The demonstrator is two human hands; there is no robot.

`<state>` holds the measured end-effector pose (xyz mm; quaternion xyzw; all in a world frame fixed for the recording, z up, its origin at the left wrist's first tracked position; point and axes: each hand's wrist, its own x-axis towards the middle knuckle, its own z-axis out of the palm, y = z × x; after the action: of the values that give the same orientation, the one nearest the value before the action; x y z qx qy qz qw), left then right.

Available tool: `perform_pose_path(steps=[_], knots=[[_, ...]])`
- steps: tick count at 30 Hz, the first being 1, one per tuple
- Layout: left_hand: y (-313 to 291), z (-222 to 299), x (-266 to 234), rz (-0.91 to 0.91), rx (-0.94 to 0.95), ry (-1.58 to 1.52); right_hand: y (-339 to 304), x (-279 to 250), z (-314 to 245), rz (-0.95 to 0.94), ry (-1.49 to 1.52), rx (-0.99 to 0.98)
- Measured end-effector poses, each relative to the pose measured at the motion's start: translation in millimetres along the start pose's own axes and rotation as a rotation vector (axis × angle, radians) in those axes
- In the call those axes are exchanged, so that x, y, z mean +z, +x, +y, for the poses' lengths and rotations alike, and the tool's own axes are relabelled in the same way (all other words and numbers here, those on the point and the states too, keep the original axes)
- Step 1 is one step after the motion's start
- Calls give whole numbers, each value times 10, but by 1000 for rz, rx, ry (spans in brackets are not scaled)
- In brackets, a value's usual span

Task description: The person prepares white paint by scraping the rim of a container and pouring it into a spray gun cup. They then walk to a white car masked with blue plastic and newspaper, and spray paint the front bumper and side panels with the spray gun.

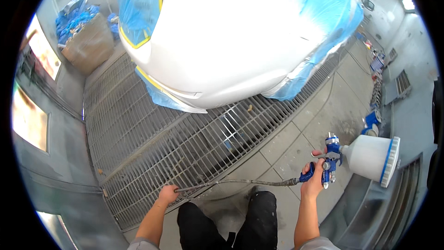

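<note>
My right hand (313,180) is closed round the blue handle of a spray gun (331,159), out to the right. A white paint cup (370,157) with a blue-edged ribbed lid is fixed to the gun and lies tilted on its side. From the handle a grey air hose (240,182) runs left across the front of my knees. My left hand (169,194) grips that hose. Ahead, apart from both hands, stands a white car body (226,41). Blue masking film (330,14) and yellow tape border its white panel.
Under the car lies a metal floor grate (134,125). A cardboard box (89,46) heaped with crumpled blue film stands at the far left. Several cans, among them a blue can (373,118), line the right wall. The hose trails back along the tiled floor (296,143).
</note>
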<state>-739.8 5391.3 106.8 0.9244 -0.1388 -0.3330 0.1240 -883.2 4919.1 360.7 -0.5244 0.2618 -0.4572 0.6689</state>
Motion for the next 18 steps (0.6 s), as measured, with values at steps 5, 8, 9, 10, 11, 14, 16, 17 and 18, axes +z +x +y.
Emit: perform_pose_path(steps=[5,8,9,10,11,14,16,17,18], knots=[[-732,339,-400,-302,-14,211,-397,-323,-1324,154,-101,115],[-1180,759,-707,-332,51,290,-687,-356,-2186,256,-231,127],[-1325,910,-778,-317,40,296,-744,-420,-2415,270,-254,127],[-1476,1021,-827,-312,33,305,-801,-481,-2639,285,-273,123],[-1612,1123,-897,-303,20,319,-843,-544,-2831,298,-286,121],[-1812,1501,-1022,-341,-6,364,-832,-768,-3322,329,-260,116],[-1887,1851,-1157,-400,-28,407,-730,-992,-3567,300,-239,110],[-1946,2014,-1211,-423,-26,434,-644,-1080,-3682,288,-224,97],[-2010,2176,-1254,-442,-1,479,-535,-1171,-3790,272,-203,79]])
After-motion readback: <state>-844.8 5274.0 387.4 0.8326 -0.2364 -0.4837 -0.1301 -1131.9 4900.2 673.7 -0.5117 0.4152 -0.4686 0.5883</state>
